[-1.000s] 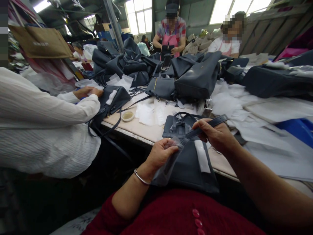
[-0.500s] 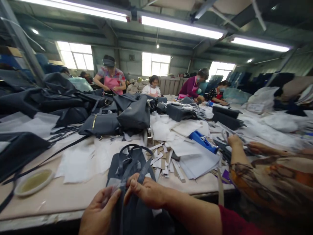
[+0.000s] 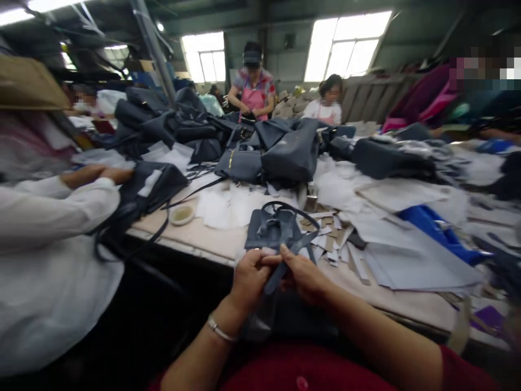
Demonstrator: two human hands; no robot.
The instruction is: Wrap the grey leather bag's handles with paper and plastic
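Strap pinched by fingers of the right hand now angles down beside the left hand, finger grip unclear, seemingly bringing both to 1 spot.

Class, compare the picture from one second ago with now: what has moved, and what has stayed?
The right hand, gripping the strap, has come in beside the left hand. The strap's free end pointed up and outward; now it points down toward the body. No letting go shows. The bag still lies below the hands, and the dish still sits on the table.
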